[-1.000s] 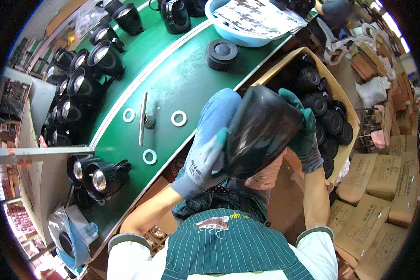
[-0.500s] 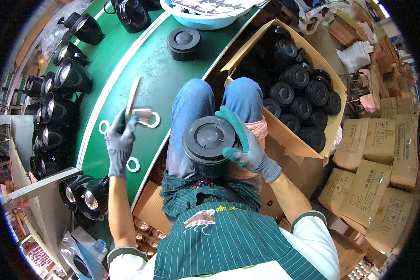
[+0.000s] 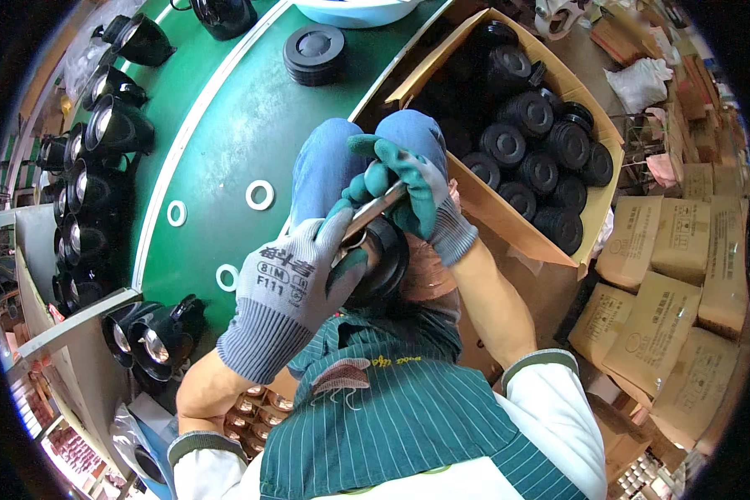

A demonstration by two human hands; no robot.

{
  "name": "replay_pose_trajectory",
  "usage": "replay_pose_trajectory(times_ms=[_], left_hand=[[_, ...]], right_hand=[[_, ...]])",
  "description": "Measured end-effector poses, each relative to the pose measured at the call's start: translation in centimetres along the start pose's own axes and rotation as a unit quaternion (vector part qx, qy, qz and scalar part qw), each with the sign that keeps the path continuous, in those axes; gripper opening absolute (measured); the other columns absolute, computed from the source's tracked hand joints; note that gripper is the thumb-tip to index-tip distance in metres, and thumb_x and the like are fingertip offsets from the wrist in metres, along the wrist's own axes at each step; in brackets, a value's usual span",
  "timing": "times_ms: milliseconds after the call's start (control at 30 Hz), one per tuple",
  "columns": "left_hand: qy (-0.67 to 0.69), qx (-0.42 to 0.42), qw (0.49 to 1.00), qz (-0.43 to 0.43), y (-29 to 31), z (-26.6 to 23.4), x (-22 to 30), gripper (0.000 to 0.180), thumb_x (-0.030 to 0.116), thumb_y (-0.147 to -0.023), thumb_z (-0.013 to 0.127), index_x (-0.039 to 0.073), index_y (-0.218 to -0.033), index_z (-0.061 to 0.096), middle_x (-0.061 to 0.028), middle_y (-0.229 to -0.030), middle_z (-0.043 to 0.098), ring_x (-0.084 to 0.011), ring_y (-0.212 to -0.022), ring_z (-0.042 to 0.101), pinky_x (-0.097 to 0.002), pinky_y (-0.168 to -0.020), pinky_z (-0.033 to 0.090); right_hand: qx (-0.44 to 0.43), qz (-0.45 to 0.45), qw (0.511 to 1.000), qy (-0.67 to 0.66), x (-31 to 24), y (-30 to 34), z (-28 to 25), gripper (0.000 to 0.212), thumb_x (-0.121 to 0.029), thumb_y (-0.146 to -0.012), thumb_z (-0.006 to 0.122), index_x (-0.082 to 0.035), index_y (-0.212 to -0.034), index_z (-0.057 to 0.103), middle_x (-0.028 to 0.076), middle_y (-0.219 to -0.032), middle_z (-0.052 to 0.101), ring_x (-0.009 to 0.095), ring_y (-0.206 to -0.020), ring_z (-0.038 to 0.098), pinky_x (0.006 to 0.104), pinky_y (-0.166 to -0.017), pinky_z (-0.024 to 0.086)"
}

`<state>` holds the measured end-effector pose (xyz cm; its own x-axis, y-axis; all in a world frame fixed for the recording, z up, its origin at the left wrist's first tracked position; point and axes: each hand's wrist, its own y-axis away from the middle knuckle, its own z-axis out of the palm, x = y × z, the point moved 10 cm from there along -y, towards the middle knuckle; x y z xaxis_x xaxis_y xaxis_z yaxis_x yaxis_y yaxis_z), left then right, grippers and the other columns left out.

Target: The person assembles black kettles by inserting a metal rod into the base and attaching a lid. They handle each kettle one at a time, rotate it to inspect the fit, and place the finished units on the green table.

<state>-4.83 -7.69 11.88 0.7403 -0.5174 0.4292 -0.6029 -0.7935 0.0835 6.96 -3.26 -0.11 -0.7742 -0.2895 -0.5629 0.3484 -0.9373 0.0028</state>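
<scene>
Over the near lap, the T-shaped metal bar (image 3: 378,208) now lies across the black lidded vessel (image 3: 390,265), whereas half a second ago the left hand (image 3: 296,271) had it off to the left above the green table (image 3: 212,142). The right hand (image 3: 417,190), spread beside the lid in that earlier frame, has curled in and is clamped on the bar's far right end; the left hand is closed about its near left part, thumb low beside the lid. The vessel sits just nearer than the knees. Both gloves and the bar cover much of the lid, so where the bar's stem meets it cannot be told. Left of the knees, three white rings (image 3: 260,195) lie apart on the table; farther off stand a stack of black lids (image 3: 314,54) and a light blue basin (image 3: 360,12). Black jugs (image 3: 92,185) line the far left, and right of the knees is an open carton (image 3: 517,232) of black lids.
</scene>
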Motion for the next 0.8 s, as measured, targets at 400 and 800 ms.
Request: replay_pose_trajectory(times_ms=[400,800], left_hand=[[0.293,0.049,0.938,0.181,-4.7,1.4,-4.0,0.031,0.021,-0.106,0.050,0.002,-0.119,0.070,-0.0171,-0.099,0.071,-0.0334,-0.087,0.069,-0.0407,-0.084,0.054],[0.478,-0.352,0.763,0.257,-13.3,11.8,7.8,0.038,0.033,-0.106,0.054,0.001,-0.114,0.074,-0.0170,-0.107,0.074,-0.0239,-0.099,0.070,-0.0370,-0.089,0.056]], right_hand=[[-0.193,-0.101,0.926,0.307,-1.9,8.8,7.3,0.037,-0.037,-0.095,0.055,-0.007,-0.081,0.072,0.007,-0.076,0.063,0.032,-0.095,0.063,0.0547,-0.112,0.040],[-0.353,-0.165,0.549,0.739,6.9,5.4,19.0,0.037,-0.049,-0.083,0.069,-0.014,-0.075,0.061,0.002,-0.065,0.052,0.019,-0.064,0.053,0.0386,-0.059,0.047]])
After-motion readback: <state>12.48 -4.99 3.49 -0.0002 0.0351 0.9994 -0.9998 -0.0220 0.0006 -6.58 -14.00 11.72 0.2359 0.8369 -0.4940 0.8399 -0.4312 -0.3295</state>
